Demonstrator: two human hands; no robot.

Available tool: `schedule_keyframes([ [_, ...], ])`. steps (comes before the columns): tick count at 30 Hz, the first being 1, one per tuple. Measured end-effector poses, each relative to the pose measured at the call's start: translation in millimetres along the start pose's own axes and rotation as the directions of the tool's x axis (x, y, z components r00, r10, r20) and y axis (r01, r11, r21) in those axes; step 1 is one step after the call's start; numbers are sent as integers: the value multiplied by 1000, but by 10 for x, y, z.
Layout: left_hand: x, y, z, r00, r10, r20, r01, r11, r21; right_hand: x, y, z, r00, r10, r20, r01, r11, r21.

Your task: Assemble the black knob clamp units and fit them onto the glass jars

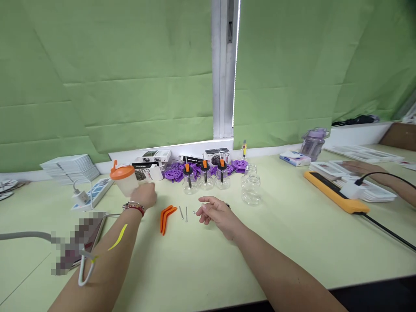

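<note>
The left hand (145,196) is held just beside the orange-lidded cup (126,184), its fingers hidden behind the back of the hand, so whether they are pressed together or pinching anything cannot be told. The right hand (217,214) is held over the worktop (208,264) with its fingers loosely curled and slightly spread, and near their tips two slim metal rods (186,214) are laid out to the right of the bent orange pieces (165,220). Behind, three black-and-orange-topped bottles (206,183) are lined up before purple parts (174,174), with clear jars (251,193) placed to their right.
</note>
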State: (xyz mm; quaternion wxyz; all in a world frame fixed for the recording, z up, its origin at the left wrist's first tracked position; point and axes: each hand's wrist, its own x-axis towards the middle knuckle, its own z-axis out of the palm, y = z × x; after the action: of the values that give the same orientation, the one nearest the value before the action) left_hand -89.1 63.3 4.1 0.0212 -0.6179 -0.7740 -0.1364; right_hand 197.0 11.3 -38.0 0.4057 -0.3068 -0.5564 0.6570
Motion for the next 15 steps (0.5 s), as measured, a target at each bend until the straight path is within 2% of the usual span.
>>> schedule_keyframes([
  [2, 37, 357, 26, 994, 97, -52, -98, 995, -19, -10, -21, 19, 1000, 1, -4, -1, 1000, 1],
  [4, 95, 713, 85, 963, 224, -153, -236, 969, -68, -19, -50, 35, 1000, 7, -15, -7, 1000, 5],
  [7, 232, 1078, 221, 949, 264, -173, -288, 948, -135, -15, -90, 27, 998, -6, -70, 8, 1000, 28],
  [9, 337, 1165, 320, 958, 231, -170, -263, 945, -195, 6, -101, -7, 991, -28, -130, 36, 998, 55],
  [12, 450, 1137, 421, 968, 178, -177, -225, 928, -297, 50, -96, -80, 978, -43, -206, 61, 995, 85],
  [15, 437, 1060, 379, 954, 131, -270, -233, 889, -394, 83, -82, -142, 969, -25, -246, 49, 994, 95],
])
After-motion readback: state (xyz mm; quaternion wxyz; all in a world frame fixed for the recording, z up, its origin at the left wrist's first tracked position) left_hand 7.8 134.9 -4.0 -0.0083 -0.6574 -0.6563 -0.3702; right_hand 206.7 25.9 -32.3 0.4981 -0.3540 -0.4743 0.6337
